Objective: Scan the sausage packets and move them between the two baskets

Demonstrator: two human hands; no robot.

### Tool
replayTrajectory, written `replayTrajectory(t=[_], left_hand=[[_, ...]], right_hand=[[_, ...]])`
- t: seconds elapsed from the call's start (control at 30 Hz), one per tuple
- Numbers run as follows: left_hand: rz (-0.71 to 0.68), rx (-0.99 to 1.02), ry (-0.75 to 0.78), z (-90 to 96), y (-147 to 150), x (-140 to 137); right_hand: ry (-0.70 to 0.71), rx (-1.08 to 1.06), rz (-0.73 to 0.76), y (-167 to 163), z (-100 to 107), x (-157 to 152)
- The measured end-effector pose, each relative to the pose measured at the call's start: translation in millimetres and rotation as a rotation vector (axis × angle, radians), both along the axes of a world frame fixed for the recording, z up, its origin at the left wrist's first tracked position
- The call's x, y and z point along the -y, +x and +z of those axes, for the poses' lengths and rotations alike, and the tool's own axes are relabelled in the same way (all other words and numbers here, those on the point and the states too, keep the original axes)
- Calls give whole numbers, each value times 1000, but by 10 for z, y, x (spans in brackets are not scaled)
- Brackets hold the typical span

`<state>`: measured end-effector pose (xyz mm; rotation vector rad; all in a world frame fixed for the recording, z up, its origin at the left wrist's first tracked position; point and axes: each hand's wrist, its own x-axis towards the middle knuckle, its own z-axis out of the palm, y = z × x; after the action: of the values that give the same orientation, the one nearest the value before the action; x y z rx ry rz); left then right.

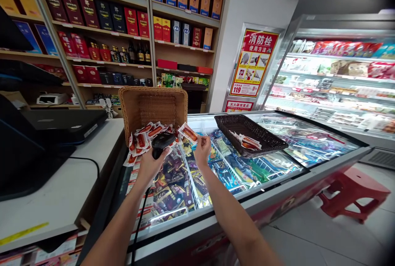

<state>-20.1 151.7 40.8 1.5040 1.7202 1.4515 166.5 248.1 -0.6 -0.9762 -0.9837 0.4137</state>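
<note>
My left hand (152, 167) is wrapped round the handle of a black barcode scanner (163, 140), whose cord hangs down past my forearm. Between the fingers of my right hand (203, 149) I pinch the edge of a packaged sausage (188, 132) in a clear and white wrapper, held up to the right of the scanner head. Behind the scanner, a tan wicker basket (154, 93) stands tilted with its opening towards me, and many packaged sausages (142, 140) spill at its front. To the right, a dark brown woven tray (265, 136) holds several similar packs (248, 141).
Basket and tray rest on the glass lid of a chest freezer (296, 167) full of wrapped goods. A white counter (58, 179) with black checkout equipment (61, 124) borders it on the left. A red plastic stool (359, 187) stands on the floor at right. Shelves of boxed bottles (101, 15) line the back.
</note>
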Motion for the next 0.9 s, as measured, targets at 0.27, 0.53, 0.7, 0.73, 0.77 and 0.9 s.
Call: replayTrajectory(t=[0.27,0.53,0.7,0.73,0.77,0.9], left_hand=[[-84,-63,-44,129,49,91],[-103,-75,-62,123,44,103],[-94,-37,-37,95,46,73],[-94,-15,-32,88,46,63],[-90,14,-24,81,45,51],[-73,147,-6,71,22,1]], right_hand=[[1,58,25,-8,3,31],[-14,64,44,0,-12,35],[-24,85,31,19,3,41],[-24,87,20,31,11,34],[-25,83,5,50,22,21],[-46,-15,-125,235,80,-101]])
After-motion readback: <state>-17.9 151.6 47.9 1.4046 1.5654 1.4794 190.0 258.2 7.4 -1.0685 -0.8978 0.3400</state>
